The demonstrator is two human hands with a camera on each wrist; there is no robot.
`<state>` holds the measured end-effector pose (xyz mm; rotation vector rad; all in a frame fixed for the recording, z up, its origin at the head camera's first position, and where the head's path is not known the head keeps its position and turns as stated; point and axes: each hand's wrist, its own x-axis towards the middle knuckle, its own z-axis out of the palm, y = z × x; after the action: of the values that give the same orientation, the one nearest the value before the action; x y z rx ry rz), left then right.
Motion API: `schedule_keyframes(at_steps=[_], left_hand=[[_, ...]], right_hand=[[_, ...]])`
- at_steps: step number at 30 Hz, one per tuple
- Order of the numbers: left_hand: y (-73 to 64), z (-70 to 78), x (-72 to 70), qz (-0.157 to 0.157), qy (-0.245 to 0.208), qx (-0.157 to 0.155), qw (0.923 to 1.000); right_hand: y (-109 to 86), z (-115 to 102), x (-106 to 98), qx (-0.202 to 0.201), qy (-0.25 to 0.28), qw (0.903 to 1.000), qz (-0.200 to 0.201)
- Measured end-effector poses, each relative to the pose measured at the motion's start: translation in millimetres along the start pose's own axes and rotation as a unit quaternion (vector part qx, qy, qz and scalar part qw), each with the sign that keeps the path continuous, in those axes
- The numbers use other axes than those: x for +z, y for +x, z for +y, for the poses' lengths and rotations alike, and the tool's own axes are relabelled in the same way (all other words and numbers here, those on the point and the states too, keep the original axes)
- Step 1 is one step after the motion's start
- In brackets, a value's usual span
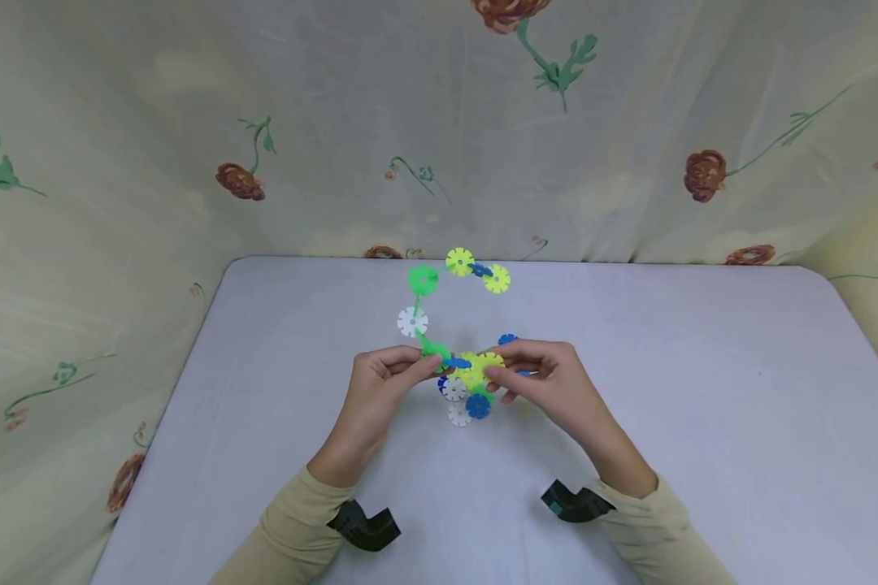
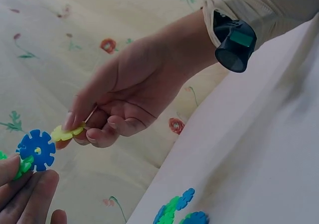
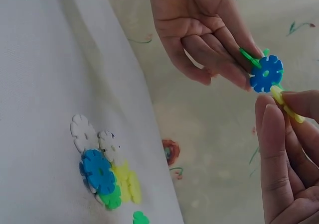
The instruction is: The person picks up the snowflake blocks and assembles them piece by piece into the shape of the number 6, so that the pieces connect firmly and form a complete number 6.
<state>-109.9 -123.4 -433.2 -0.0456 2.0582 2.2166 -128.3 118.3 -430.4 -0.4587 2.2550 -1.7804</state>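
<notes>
My left hand point(image 1: 388, 390) pinches a green notched snowflake disc point(image 1: 435, 349) at the near end of a curved chain of interlocked discs. A blue disc point(image 2: 37, 150) is fitted to that green one and sits between the hands. My right hand point(image 1: 556, 378) pinches a yellow disc point(image 2: 67, 133) by thumb and fingers, its edge right at the blue disc's rim. The chain curves away through a white disc point(image 1: 413, 322), a green disc point(image 1: 423, 280) and a yellow disc point(image 1: 459, 262) to another yellow disc point(image 1: 497, 279) at the far end.
Loose discs lie in a small pile under the hands, with a white disc point(image 3: 83, 133), a blue disc point(image 3: 98, 171) and a green disc point(image 3: 111, 198) showing. The table point(image 1: 702, 390) has a pale cover. Behind it hangs a flowered curtain point(image 1: 336, 97).
</notes>
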Motion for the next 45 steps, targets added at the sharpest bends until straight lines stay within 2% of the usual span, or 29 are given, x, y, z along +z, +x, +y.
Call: schedule_keyframes(at_steps=[8, 22, 33, 45], left_hand=[[0.4, -1.1, 1.8, -0.008, 0.007, 0.004, 0.9999], [-0.4, -3.3, 3.8, -0.036, 0.029, 0.01, 0.9989], [-0.5, -2.7, 2.6, -0.057, 0.024, 0.015, 0.998], [-0.2, -4.9, 0.9, -0.06, 0.016, 0.009, 0.998]], right_hand=[[-0.7, 0.2, 4.5, -0.022, 0.0, 0.9996, -0.015], [-1.6, -1.4, 6.1, -0.025, -0.025, 0.9993, -0.011], [-0.9, 0.2, 6.6, -0.019, -0.009, 0.9996, -0.016], [-0.4, 2.1, 11.0, -0.021, 0.015, 0.9994, -0.022]])
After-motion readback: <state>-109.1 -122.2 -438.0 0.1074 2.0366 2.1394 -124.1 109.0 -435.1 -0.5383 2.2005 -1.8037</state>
